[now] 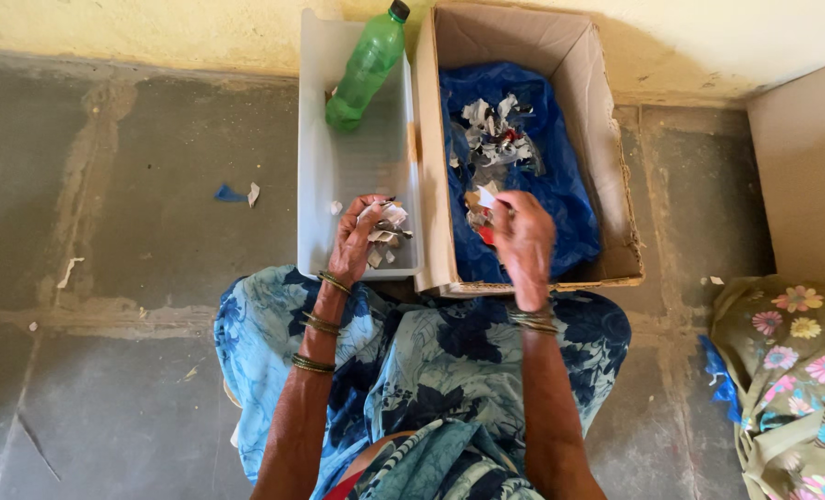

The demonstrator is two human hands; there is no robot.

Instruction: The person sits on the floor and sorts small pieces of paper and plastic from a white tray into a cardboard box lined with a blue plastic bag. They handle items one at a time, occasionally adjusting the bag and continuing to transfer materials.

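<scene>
My left hand [355, 243] grips a bunch of torn paper scraps [386, 227] over the near end of a white plastic tray [338, 162]. My right hand [521, 243] pinches a small paper scrap [486, 196] over a cardboard box [607, 157]. The box is lined with a blue plastic bag [560, 185] and holds a pile of shredded paper bits [491, 139]. A green plastic bottle [366, 69] with a black cap lies tilted at the far end of the tray.
Stone floor [125, 204] carries a few loose scraps, one blue and white [236, 193]. A second cardboard box [806, 167] stands at the right by a floral cloth [796, 370]. A pale wall [153, 28] runs behind the containers.
</scene>
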